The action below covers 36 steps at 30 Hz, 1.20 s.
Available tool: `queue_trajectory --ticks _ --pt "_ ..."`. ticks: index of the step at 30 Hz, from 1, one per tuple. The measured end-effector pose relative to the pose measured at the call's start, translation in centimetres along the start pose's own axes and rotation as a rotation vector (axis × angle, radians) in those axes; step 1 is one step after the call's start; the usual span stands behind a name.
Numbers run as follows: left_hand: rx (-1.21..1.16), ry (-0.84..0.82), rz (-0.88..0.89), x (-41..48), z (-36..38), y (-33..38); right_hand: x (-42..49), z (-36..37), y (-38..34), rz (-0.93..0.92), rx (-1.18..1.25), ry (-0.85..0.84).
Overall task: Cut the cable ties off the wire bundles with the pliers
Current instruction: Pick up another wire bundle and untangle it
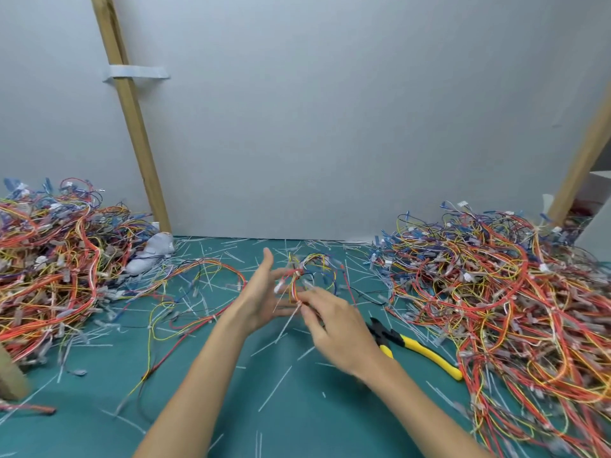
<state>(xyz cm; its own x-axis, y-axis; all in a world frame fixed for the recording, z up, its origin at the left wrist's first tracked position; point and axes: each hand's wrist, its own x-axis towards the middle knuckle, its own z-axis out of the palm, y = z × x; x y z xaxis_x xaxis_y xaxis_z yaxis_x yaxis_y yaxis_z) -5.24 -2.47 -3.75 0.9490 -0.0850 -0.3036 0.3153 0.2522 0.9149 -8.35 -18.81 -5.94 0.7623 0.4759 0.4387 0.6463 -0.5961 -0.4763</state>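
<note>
A small wire bundle (309, 272) of red, yellow and blue wires hangs between my hands above the green mat. My left hand (261, 292) is spread with straight fingers, its palm against the bundle's left side. My right hand (334, 325) pinches the bundle's lower end, where a white cable tie (287, 320) sticks out downward. The pliers (413, 345), with black and yellow handles, lie on the mat just right of my right wrist, held by neither hand.
A large wire pile (515, 312) fills the right side and another wire pile (49, 259) the left. Cut white tie pieces (274, 388) litter the green mat (297, 424). Loose wires (198, 292) lie left of centre. Two wooden posts lean on the grey wall.
</note>
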Motion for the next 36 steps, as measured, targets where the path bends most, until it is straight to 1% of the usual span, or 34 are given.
queue_trajectory --ticks 3,7,10,12,15,20,24,28,36 --pt "-0.022 -0.084 0.037 0.4 0.0 -0.4 -0.3 0.2 0.8 -0.006 -0.044 -0.072" --pt "-0.047 -0.023 0.126 0.7 -0.4 -0.6 -0.6 0.7 1.7 -0.058 -0.162 -0.091" --pt "-0.154 -0.067 0.162 0.8 -1.1 -0.1 -0.6 1.0 2.0 -0.058 -0.228 -0.097" --pt "-0.245 -0.115 0.181 0.8 -1.3 0.3 -0.6 1.2 2.2 -0.032 -0.221 -0.117" --pt "-0.326 -0.161 0.219 0.6 -1.3 0.8 -0.6 1.8 2.4 0.028 -0.155 -0.130" --pt "-0.358 -0.198 0.235 0.4 -0.9 1.4 -0.5 2.2 2.9 0.201 0.188 -0.092" --pt "-0.344 -0.214 0.241 0.0 -0.7 1.8 -0.4 1.9 3.1 0.233 0.353 -0.090" --pt "-0.318 -0.209 0.247 -0.2 -0.5 1.9 -0.3 1.8 3.2 0.239 0.409 -0.099" --pt "-0.287 -0.222 0.242 -0.3 -0.4 1.8 -0.2 1.9 3.3 0.250 0.424 -0.103"
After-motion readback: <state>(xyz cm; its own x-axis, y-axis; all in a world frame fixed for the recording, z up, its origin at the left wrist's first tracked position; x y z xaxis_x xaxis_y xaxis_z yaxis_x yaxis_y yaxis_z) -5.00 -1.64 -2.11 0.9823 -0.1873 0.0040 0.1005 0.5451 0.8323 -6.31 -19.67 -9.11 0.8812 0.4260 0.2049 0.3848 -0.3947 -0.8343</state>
